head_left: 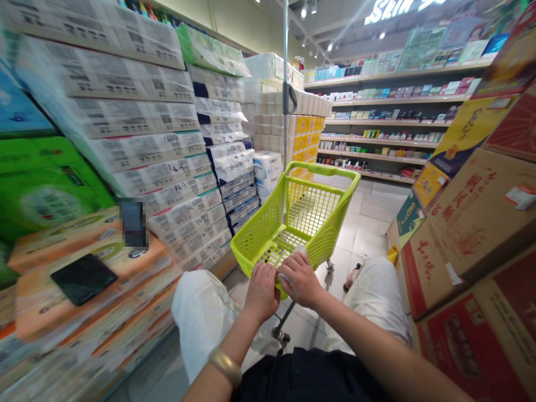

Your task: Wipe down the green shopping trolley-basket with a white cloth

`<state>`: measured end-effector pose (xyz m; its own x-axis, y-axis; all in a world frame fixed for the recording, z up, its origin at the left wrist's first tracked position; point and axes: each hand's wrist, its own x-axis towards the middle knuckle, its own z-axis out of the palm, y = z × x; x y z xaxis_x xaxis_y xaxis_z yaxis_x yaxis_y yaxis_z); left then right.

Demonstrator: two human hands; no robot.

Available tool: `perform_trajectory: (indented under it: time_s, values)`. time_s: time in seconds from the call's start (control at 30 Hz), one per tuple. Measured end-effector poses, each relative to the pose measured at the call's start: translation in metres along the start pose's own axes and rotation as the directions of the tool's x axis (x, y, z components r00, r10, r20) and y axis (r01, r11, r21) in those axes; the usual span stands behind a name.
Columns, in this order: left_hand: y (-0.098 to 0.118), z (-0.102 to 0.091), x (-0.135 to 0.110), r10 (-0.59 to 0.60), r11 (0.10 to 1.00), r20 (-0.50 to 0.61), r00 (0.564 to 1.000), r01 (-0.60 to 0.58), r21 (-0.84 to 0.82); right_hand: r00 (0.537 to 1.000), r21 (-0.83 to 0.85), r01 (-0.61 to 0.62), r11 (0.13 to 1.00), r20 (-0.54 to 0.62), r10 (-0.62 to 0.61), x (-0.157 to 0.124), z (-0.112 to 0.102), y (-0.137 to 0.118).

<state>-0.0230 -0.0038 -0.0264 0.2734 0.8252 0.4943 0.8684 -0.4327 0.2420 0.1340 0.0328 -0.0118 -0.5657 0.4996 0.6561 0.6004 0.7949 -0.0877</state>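
Observation:
A lime-green plastic shopping cart on a metal wheeled frame stands between my knees, its basket showing bare grid. My left hand is closed over the cart's near rim, with a gold bangle on that wrist. Right beside it, my right hand is closed on something thin and white, which looks like a tissue, and presses it against the same rim. Most of the tissue is hidden under the fingers. The two hands nearly touch.
Wrapped paper packs are stacked along the left. A dark tablet-like slab and a blurred-out phone-like object rest on orange packs. Cardboard cartons line the right. Product shelves stand behind tiled floor.

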Motion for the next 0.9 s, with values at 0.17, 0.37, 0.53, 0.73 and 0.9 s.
perform_trajectory:
  time_s: [0.17, 0.37, 0.53, 0.73, 0.9]
  values:
    - [-0.009, -0.004, 0.004, 0.019, 0.999, 0.025, 1.0, -0.018, -0.026, 0.995, -0.045, 0.07, 0.997, 0.069, -0.067, 0.008, -0.008, 0.029]
    - [-0.014, -0.006, 0.013, 0.007, 0.999, 0.026, 1.0, -0.006, -0.034, 0.99, -0.092, -0.139, 0.986, -0.03, 0.137, 0.021, -0.008, 0.064]
    - [-0.024, -0.005, 0.02, -0.028, 1.0, 0.022, 0.999, 0.028, 0.005, 0.995, -0.044, -0.102, 0.994, -0.021, 0.101, 0.025, 0.016, 0.029]
    - [-0.043, -0.005, 0.024, -0.015, 0.999, 0.059, 0.998, 0.013, 0.046, 0.999, 0.062, 0.017, 0.998, 0.026, -0.019, 0.029, 0.018, 0.034]
    - [-0.045, -0.005, 0.025, -0.032, 0.998, 0.071, 0.997, 0.028, 0.052, 0.988, 0.033, -0.129, 0.991, -0.086, 0.131, 0.03, 0.004, 0.092]
